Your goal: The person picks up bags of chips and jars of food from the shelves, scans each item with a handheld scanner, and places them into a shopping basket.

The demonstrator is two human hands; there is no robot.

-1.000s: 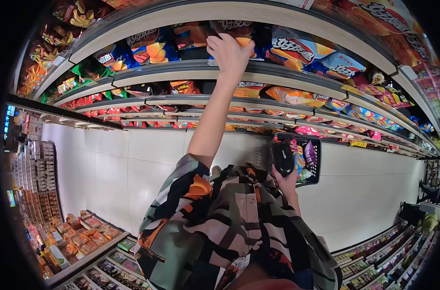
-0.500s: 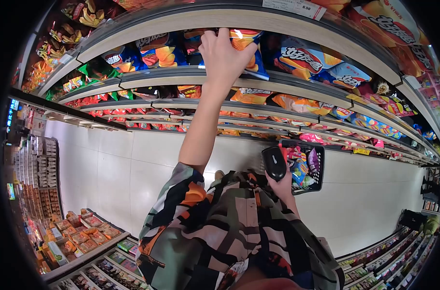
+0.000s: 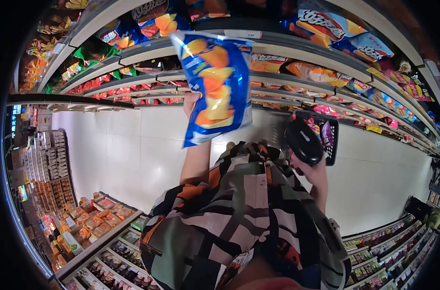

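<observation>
1. Blue and orange, the crisp bag point(image 3: 213, 87) hangs upright in the air in front of the snack shelves point(image 3: 287, 48), clear of them, with its printed face turned toward the camera
2. Behind the bag, the left hand point(image 3: 191, 104) holds it from the back; only the thumb side and a little of the palm show at the bag's left edge, so its grip is clamped on the bag
3. Lower and to the right, the right hand point(image 3: 313, 170) is raised near the chest with its grip closed around the handle of a black handheld scanner point(image 3: 303, 141), whose head tilts up and to the left toward the bag
4. Bag and scanner are near each other but not touching
5. Just behind the scanner, a black shopping basket point(image 3: 332, 140) with colourful packets inside sits on the pale tiled floor point(image 3: 128, 154) at the foot of the shelves
6. Rows of crisp packets in blue, red, orange and green fill the curved shelves above
7. The person's patterned shirt point(image 3: 239, 217) in orange, grey, black and green fills the lower middle of the view
8. Another set of low shelves point(image 3: 89, 227) with boxed goods runs along the lower left
</observation>
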